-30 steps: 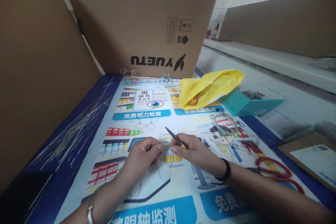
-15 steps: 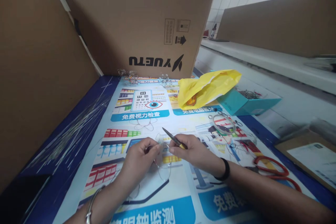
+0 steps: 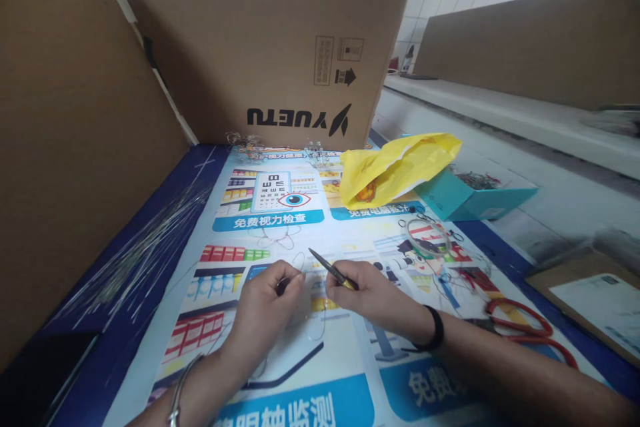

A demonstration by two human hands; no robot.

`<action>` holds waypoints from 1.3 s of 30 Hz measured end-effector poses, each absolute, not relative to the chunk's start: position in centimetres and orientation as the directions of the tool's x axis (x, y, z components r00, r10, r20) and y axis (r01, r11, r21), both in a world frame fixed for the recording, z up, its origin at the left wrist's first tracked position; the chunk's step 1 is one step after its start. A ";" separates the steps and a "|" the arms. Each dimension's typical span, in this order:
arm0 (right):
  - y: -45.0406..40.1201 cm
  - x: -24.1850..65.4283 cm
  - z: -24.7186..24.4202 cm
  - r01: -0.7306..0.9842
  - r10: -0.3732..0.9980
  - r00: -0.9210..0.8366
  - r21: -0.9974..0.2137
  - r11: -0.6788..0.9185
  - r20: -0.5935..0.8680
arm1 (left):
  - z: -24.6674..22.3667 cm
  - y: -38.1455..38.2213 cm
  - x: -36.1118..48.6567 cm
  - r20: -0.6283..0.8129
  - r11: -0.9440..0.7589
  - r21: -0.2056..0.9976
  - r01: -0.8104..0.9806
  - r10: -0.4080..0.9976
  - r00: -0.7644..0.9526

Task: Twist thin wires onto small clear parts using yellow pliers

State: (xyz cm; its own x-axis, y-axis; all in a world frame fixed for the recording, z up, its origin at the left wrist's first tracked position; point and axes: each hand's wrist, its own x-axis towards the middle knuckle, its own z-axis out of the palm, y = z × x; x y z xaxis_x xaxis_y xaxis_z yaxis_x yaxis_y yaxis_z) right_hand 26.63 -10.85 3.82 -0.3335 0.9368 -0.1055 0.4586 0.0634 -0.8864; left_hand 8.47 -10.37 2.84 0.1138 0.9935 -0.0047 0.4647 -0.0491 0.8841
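Observation:
My left hand (image 3: pixel 270 303) is closed, with thumb and forefinger pinching a thin bent wire (image 3: pixel 323 328). Faint loops of that wire curve below and beside the fingertips. Just to the right, my right hand (image 3: pixel 367 290) is wrapped round a slim dark pointed tool (image 3: pixel 326 265) with a gold part near the grip. Its tip points up and left, apart from the left hand. Whether the tool is a pen or tweezers I cannot tell. Beyond the hands, a flower-like wire shape (image 3: pixel 275 238) lies on the printed sheet (image 3: pixel 345 360).
Thin straight wires (image 3: pixel 135 257) lie at the left. A yellow bag (image 3: pixel 400 163) and a teal box (image 3: pixel 475 200) of small metal pieces stand at the back right. Nearer are a wire coil (image 3: pixel 427 237) and red-handled scissors (image 3: pixel 525 320). Cardboard (image 3: pixel 260 40) walls the back.
My right hand has shifted slightly right, away from the left hand, with the pointed tool. The wire loops beneath my left hand show less clearly and have changed position.

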 end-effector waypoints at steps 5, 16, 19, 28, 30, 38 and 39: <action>-10.8 26.7 3.7 0.454 0.952 -0.298 -0.888 0.075 -0.072 | 2.8 -10.4 8.6 -0.008 -0.056 0.872 0.487 0.992 0.129; -10.6 26.5 3.2 0.440 0.961 -0.269 -0.896 0.061 -0.067 | 2.8 -10.8 8.9 -0.118 0.019 0.920 0.391 0.966 0.230; -10.7 26.5 3.6 0.451 0.961 -0.266 -0.891 0.048 -0.082 | 3.0 -10.8 8.8 -0.115 0.034 0.926 0.377 0.974 0.195; -11.3 26.2 3.1 0.415 0.959 -0.264 -0.910 0.017 -0.102 | 3.0 -10.5 8.8 -0.188 0.137 0.956 0.259 0.965 0.185; -11.3 26.1 3.0 0.417 0.966 -0.245 -0.908 0.024 -0.087 | 3.0 -10.5 8.9 -0.211 0.167 0.960 0.227 0.959 0.188; -11.3 25.9 3.0 0.513 0.966 -0.256 -0.850 0.120 -0.019 | 2.6 -10.6 8.6 -0.164 0.132 0.976 0.175 0.970 0.180; -11.3 25.9 2.9 0.523 0.966 -0.256 -0.843 0.126 -0.014 | 2.6 -10.5 8.6 -0.143 0.110 0.974 0.199 0.977 0.161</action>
